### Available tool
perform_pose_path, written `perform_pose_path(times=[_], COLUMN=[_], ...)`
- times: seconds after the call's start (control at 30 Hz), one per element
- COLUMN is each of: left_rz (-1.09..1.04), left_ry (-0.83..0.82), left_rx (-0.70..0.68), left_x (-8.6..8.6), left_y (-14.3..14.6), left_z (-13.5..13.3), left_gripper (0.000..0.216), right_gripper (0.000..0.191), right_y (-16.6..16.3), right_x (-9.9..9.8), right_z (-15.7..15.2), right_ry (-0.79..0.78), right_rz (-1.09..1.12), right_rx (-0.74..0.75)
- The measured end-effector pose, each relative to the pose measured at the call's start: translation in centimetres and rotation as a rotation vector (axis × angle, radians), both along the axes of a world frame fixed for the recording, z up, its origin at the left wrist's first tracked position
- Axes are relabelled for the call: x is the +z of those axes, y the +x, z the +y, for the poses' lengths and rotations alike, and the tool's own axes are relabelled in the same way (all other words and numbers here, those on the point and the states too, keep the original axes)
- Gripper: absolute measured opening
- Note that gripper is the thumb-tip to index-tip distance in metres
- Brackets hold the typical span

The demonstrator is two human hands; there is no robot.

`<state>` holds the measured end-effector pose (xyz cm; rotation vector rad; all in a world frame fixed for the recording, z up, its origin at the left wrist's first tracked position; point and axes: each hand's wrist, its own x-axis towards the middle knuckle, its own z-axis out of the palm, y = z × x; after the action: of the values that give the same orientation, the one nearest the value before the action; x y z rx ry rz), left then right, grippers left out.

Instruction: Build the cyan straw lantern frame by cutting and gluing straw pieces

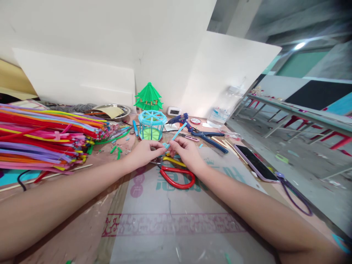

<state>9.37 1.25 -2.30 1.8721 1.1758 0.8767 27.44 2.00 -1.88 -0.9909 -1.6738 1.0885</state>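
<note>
My left hand point(145, 151) and my right hand point(184, 151) meet over the middle of the table, both pinching a thin light-blue pipe cleaner point(177, 132) that sticks up and to the right. Just behind them stands a small light-blue round cage-like model point(152, 124) with a green floor. A green pagoda-roof model point(149, 97) stands further back. Red-handled scissors point(177, 176) lie on the table right below my hands, beside a yellow-handled tool point(173, 160).
A big pile of coloured pipe cleaners point(44, 135) fills the left. A blue glue gun point(180, 119), blue pliers point(209, 138), a phone point(255, 163), a metal dish point(114, 110), a small clock point(174, 111) and wooden sticks point(224, 142) lie around. White boards point(82, 80) stand behind.
</note>
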Motion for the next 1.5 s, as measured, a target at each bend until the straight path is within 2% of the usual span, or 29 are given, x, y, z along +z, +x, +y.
perform_pose_path(times=[0.1, 0.37, 0.7, 1.5], left_rz=[-0.016, 0.029, 0.025, -0.010], left_ry=[-0.027, -0.013, -0.023, -0.055], left_rx=[-0.042, -0.095, -0.082, -0.106], left_x=[0.01, 0.27, 0.30, 0.00], left_y=[0.00, -0.26, -0.22, -0.19], left_z=[0.05, 0.35, 0.20, 0.30], left_gripper=[0.036, 0.037, 0.037, 0.036], right_gripper=[0.025, 0.030, 0.028, 0.026], right_y=[-0.06, -0.06, 0.06, -0.05], right_x=[0.11, -0.02, 0.06, 0.15], right_z=[-0.09, 0.00, 0.10, -0.04], right_ry=[0.005, -0.022, -0.062, -0.038], right_rz=[0.049, -0.005, -0.043, -0.043], right_rx=[0.004, -0.029, -0.044, -0.039])
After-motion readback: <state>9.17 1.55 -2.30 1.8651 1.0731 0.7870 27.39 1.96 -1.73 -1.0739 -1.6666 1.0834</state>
